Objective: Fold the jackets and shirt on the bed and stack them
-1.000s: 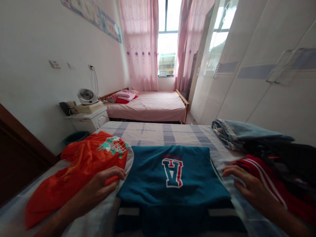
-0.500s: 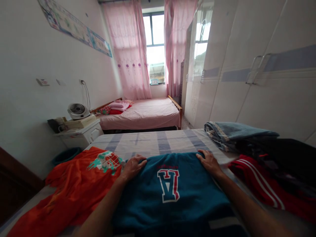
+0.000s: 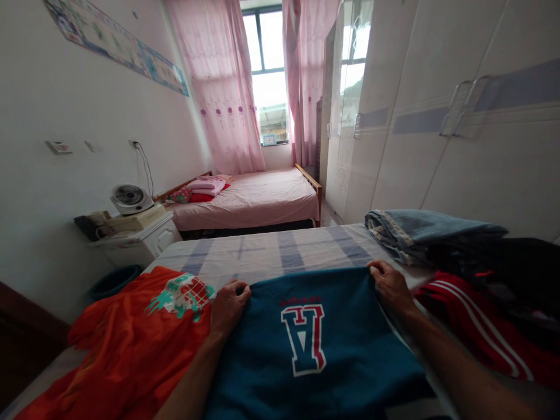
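A teal garment (image 3: 350, 326) with a large letter A on it lies spread before me, the letter upside down from my side. Its far left corner is pinched in my left hand (image 3: 230, 300), and my right hand (image 3: 389, 283) grips the far right corner. The far edge between the hands is pulled taut. The garment's near end runs out of view at the bottom. Beside my left forearm lies a rumpled orange garment (image 3: 131, 338) with a green and white print.
Everything lies on a bed with a striped sheet (image 3: 262, 251). Folded jeans (image 3: 433, 227), dark clothes (image 3: 516, 268) and a red garment with white stripes (image 3: 472, 326) are piled at right. Beyond stand a pink bed (image 3: 262, 198), a nightstand with a fan (image 3: 131, 198), and a wardrobe (image 3: 437, 146).
Both hands have moved apart and closed on the garment's far corners. Its far edge is now straighter and stretched wider. The view has shifted slightly.
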Demonstrator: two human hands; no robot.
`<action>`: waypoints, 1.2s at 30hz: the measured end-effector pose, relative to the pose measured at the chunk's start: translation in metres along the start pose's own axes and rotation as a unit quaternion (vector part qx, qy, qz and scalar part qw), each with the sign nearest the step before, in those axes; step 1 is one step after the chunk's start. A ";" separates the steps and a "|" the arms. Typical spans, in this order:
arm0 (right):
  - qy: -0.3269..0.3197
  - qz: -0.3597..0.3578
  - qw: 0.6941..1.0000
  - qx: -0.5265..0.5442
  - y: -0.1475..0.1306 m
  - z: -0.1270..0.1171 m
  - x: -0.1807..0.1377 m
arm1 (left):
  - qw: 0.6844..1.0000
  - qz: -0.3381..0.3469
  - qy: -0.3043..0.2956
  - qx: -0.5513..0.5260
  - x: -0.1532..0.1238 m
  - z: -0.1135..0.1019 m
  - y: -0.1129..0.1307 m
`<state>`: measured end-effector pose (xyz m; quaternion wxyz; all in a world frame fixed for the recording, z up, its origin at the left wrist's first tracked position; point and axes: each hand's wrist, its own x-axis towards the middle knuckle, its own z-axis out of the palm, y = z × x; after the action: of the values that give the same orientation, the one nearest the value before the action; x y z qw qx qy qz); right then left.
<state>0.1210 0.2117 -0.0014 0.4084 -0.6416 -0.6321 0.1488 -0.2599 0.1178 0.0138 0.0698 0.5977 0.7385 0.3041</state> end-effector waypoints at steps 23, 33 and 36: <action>-0.001 -0.074 0.995 -0.070 0.019 0.016 -0.006 | 0.999 0.016 -0.025 0.037 -0.002 0.001 0.001; -0.003 -0.079 0.994 -0.072 0.017 0.015 -0.007 | 0.999 0.027 -0.023 0.028 -0.003 0.001 0.000; -0.006 -0.082 0.994 -0.072 0.018 0.015 -0.006 | 0.999 0.024 -0.022 0.027 -0.003 0.002 0.000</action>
<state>0.1215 0.2132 -0.0256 0.3679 -0.6145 -0.6941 0.0727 -0.2588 0.1160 0.0116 0.0627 0.6239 0.7298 0.2725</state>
